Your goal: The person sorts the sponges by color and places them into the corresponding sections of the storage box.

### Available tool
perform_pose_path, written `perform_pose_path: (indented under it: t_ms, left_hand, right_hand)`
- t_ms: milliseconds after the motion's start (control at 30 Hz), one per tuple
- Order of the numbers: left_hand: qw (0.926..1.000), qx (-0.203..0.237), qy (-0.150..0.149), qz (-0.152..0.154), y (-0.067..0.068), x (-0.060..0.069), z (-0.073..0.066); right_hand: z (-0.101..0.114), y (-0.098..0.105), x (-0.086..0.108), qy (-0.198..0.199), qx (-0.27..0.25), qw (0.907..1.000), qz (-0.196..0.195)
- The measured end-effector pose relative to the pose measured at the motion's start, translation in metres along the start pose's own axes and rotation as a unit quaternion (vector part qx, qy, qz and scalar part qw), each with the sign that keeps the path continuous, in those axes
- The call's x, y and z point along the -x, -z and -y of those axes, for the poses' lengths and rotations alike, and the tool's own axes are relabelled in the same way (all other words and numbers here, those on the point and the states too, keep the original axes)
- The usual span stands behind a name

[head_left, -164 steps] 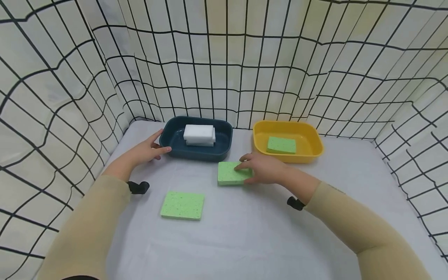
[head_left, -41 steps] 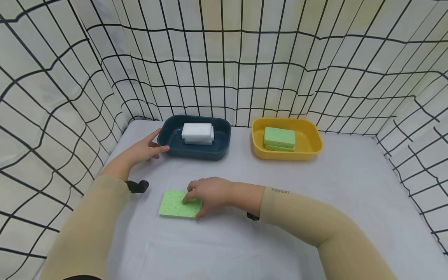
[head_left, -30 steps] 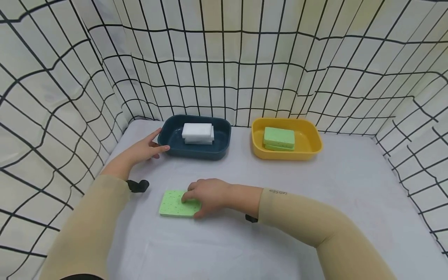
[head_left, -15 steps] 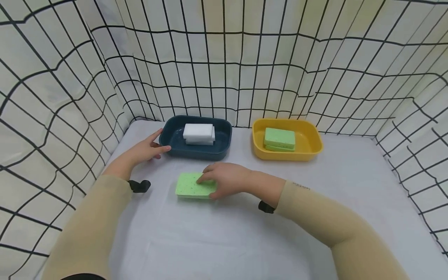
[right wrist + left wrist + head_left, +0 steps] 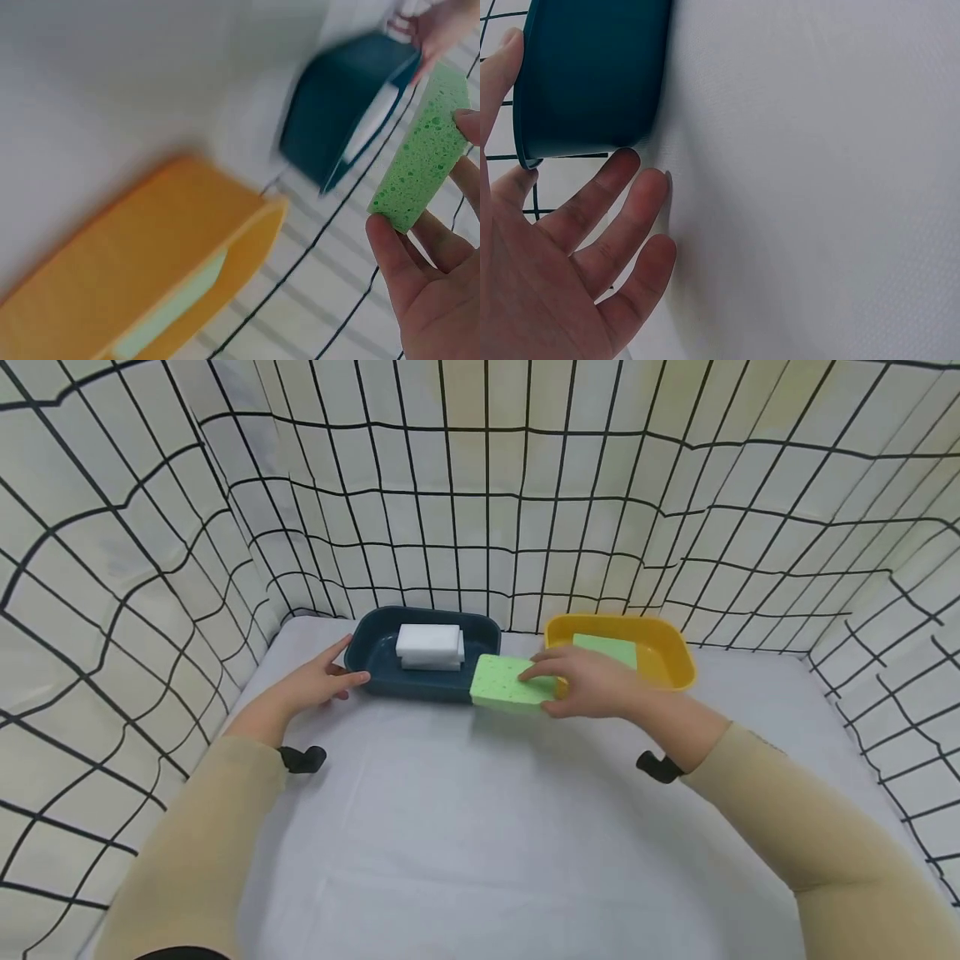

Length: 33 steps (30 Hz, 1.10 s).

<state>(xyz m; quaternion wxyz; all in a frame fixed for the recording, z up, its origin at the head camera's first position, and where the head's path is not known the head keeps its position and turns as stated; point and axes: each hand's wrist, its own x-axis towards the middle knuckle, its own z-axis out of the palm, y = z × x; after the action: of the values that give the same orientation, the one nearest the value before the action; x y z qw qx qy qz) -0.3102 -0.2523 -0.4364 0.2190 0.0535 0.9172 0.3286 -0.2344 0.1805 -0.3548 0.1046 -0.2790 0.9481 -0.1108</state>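
My right hand [image 5: 596,683] pinches a green speckled sponge [image 5: 504,682] by its right end, above the cloth and between the two trays. In the right wrist view, thumb and fingers hold that sponge [image 5: 421,154] along its edges. A yellow tray [image 5: 670,653] lies behind this hand, partly hidden by it, with green sponge [image 5: 611,647] showing inside. With thumb and index finger touching its left end, my left hand [image 5: 306,685] rests at a dark blue tray [image 5: 408,686]; its other fingers are spread loosely in the left wrist view. White sponge blocks [image 5: 429,639] lie stacked in the blue tray.
A white cloth [image 5: 480,843] covers the table. Black wire grid panels [image 5: 486,493] stand along the back and both sides, with pale sheeting behind them. Both trays sit close to the back panel.
My right hand placed one green sponge in the yellow tray, then took the front sponge from the cloth and carried it up and right. My left hand stays at the blue tray.
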Motion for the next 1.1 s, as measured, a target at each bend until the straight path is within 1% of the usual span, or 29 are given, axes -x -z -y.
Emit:
perform_pose_path:
  t_ms: [100, 200, 333, 467, 700, 867, 967, 1100]
  left_hand:
    - [1.0, 0.001, -0.001, -0.003, -0.001, 0.001, -0.001]
    - [1.0, 0.003, 0.001, -0.005, -0.001, 0.003, -0.003]
    - [1.0, 0.004, 0.0, -0.006, -0.003, 0.003, -0.005]
    - [1.0, 0.002, 0.0, -0.005, -0.005, 0.002, -0.006]
    - [1.0, 0.003, -0.002, -0.001, -0.007, 0.003, -0.006]
    - [1.0, 0.003, -0.001, 0.0, -0.008, 0.007, -0.006]
    - [1.0, 0.003, -0.002, 0.0, -0.008, 0.008, -0.008]
    - [0.9999, -0.001, -0.009, -0.006, -0.008, 0.005, -0.011]
  right_hand:
    - [-0.028, 0.017, 0.011, -0.041, -0.025, 0.9986, -0.021]
    - [-0.058, 0.028, 0.02, -0.084, -0.043, 0.9951, -0.03]
    - [-0.092, 0.034, 0.03, -0.123, -0.049, 0.9905, -0.036]
    - [-0.115, 0.034, 0.035, -0.142, -0.076, 0.9861, -0.041]
    - [-0.137, 0.024, 0.034, -0.153, -0.116, 0.9804, -0.044]
    - [-0.144, 0.013, 0.033, -0.164, -0.138, 0.9764, -0.025]
    - [-0.148, 0.009, 0.035, -0.171, -0.14, 0.9751, -0.013]
    - [-0.152, 0.011, 0.039, -0.182, -0.136, 0.9738, -0.017]
